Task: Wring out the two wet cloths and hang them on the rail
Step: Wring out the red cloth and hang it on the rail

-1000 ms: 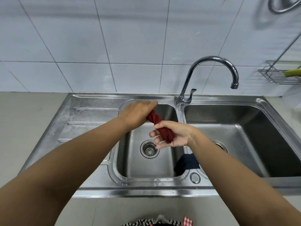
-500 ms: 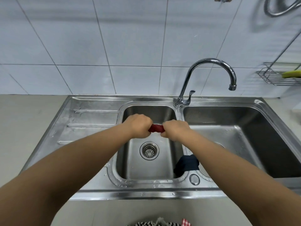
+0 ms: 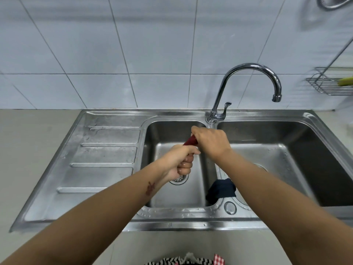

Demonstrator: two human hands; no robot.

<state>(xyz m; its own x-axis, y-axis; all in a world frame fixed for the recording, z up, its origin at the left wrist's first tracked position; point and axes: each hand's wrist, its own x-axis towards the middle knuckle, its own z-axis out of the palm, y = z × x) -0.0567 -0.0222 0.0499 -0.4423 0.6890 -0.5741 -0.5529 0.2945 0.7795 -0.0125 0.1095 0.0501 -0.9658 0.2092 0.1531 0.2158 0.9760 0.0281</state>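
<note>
Pale blue-white glazed wall tiles (image 3: pixel 156 44) behind a stainless-steel double-bowl sink (image 3: pixel 107 150) with ribbed drainboard, set in a beige countertop (image 3: pixel 28 142); curved chrome gooseneck tap (image 3: pixel 248 73); wire wall rack (image 3: pixel 328 87) at right.

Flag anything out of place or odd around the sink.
Only the dark blue cloth: it lies draped over the divider between the two basins of the sink, partly hidden by the right arm. Nothing looks spilled or damaged.
</note>
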